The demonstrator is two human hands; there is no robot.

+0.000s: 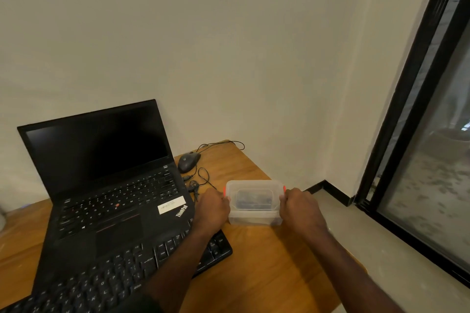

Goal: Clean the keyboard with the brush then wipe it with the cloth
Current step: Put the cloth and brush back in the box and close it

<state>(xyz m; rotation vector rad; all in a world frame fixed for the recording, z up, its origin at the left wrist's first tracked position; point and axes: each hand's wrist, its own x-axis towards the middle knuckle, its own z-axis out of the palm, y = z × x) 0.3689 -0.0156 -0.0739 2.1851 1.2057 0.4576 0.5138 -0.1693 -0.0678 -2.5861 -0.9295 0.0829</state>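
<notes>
On the wooden surface (pixel 267 262), items count as follows: one laptop (pixel 106 185), one separate keyboard (pixel 122 269), one wired mouse (pixel 187 162), one plastic box (pixel 255 202), two hands.

One container only. It is a translucent lidded box with an orange-red latch at each short end, standing upright on the surface to the right of the laptop and just beyond the keyboard's right end. Dark contents show through the lid and walls; they cannot be identified (too blurred by the plastic), so neither a brush nor a cloth can be confirmed in view.

Left hand (pixel 213 208): fingers curled round the box's left end at the latch, gripping it. Right hand (pixel 300 207): fingers curled round the right end at the other latch, gripping likewise. Lid is on.

Keyboard, the task's object: black, full-size, lying at the near edge of the surface, running from bottom left to below the box. The laptop's front edge rests over its rear rows, and the left forearm crosses above its right portion.

Laptop: black, open, screen dark, one white sticker on the palm rest. Mouse: black, behind the laptop's right corner, its cable looping across the surface toward the box.
</notes>
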